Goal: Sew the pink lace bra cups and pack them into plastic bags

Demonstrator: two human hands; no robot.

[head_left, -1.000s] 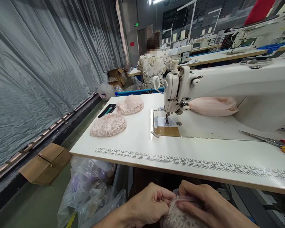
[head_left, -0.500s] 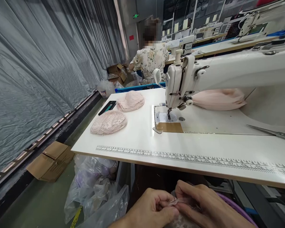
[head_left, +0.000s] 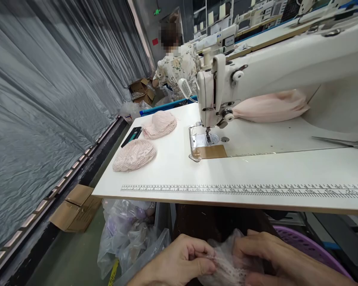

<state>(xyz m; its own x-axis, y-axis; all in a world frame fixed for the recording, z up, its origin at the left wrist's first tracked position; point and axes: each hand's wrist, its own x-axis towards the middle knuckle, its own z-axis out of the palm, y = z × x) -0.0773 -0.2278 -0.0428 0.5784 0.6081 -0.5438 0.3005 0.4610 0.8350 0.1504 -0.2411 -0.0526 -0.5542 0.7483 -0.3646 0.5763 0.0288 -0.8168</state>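
Below the table's front edge, my left hand (head_left: 186, 260) pinches the edge of a pale, sheer lace fabric piece (head_left: 228, 264) between thumb and fingers. My right hand (head_left: 265, 254) is closed on the other side of the same piece, a little apart from the left. Thin mesh bunches up between the two hands, and its lower part runs out of the picture. On the table lie two pink lace pieces, one nearer (head_left: 135, 155) and one farther back (head_left: 159, 124), beside a black and green card (head_left: 131, 136).
A white sewing machine (head_left: 217, 91) stands on the table (head_left: 167, 174), with pink cloth (head_left: 271, 106) under its arm. Scissors (head_left: 343, 142) lie at right. A purple basket (head_left: 310, 246), plastic bags (head_left: 131, 234) and a cardboard box (head_left: 76, 208) are below. A person (head_left: 177, 65) sits ahead.
My right hand has moved right, away from my left, and more of the sheer fabric shows between them. My view has tilted and shifted slightly.
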